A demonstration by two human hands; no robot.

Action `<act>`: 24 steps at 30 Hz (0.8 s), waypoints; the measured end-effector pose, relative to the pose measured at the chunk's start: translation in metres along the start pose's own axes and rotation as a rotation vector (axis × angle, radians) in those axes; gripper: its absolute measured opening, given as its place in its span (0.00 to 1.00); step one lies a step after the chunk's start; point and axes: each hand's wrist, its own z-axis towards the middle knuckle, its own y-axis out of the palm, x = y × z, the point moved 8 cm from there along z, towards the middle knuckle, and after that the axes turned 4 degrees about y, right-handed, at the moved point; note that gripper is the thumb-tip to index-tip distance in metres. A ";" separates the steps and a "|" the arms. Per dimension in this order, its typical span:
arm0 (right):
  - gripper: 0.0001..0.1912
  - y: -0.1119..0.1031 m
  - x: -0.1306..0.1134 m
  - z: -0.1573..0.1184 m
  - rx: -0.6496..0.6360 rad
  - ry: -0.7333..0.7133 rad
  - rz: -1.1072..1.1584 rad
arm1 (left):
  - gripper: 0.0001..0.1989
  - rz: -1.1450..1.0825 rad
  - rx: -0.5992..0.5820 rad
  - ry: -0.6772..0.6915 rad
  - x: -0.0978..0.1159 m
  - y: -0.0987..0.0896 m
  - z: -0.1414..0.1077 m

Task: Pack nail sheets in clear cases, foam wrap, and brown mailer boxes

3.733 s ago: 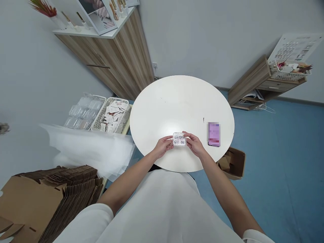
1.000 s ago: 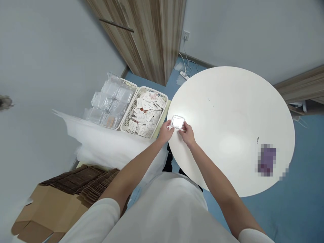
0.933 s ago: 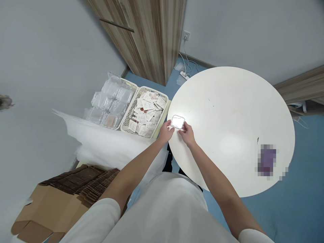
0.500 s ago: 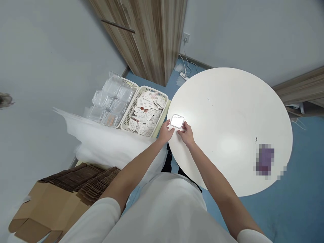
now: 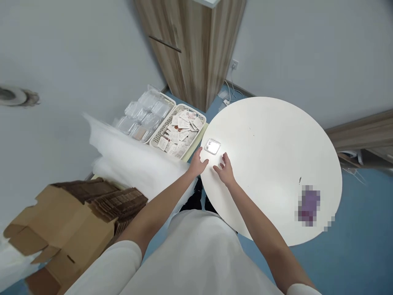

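A small clear-edged square case [image 5: 212, 146] with a bright, shiny face lies flat on the white round table [image 5: 270, 139], near its left edge. Just below its left side is my left hand [image 5: 198, 163], fingers apart and holding nothing. My right hand [image 5: 225, 169] hovers below and right of the case, its fingers curved and spread, with nothing in them. A small gap separates each hand from the case.
Left of the table stand a white basket [image 5: 203, 119] of printed cards and another basket with clear plastic boxes [image 5: 150, 110]. White wrapping sheet [image 5: 129, 159] and folded brown cardboard boxes [image 5: 76, 221] lie nearer. A blurred purple item [image 5: 309, 205] is on the table's right side.
Both hands have drawn back from the case and sit a little farther from it, the right hand more open. The camera view has shifted and tilted slightly.
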 end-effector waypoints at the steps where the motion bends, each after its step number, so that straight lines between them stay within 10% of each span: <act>1: 0.42 -0.002 -0.005 -0.005 0.011 -0.055 -0.031 | 0.31 -0.003 0.013 0.026 0.004 -0.003 -0.009; 7: 0.25 0.022 -0.030 -0.035 -0.050 -0.305 -0.126 | 0.22 0.133 0.104 0.124 -0.001 -0.039 -0.084; 13: 0.22 0.085 -0.036 -0.049 -0.326 -0.416 -0.341 | 0.20 0.300 0.315 -0.072 -0.048 -0.103 -0.143; 24: 0.20 0.189 -0.077 -0.020 -0.374 -0.649 -0.649 | 0.37 0.185 0.292 -0.190 -0.080 -0.151 -0.136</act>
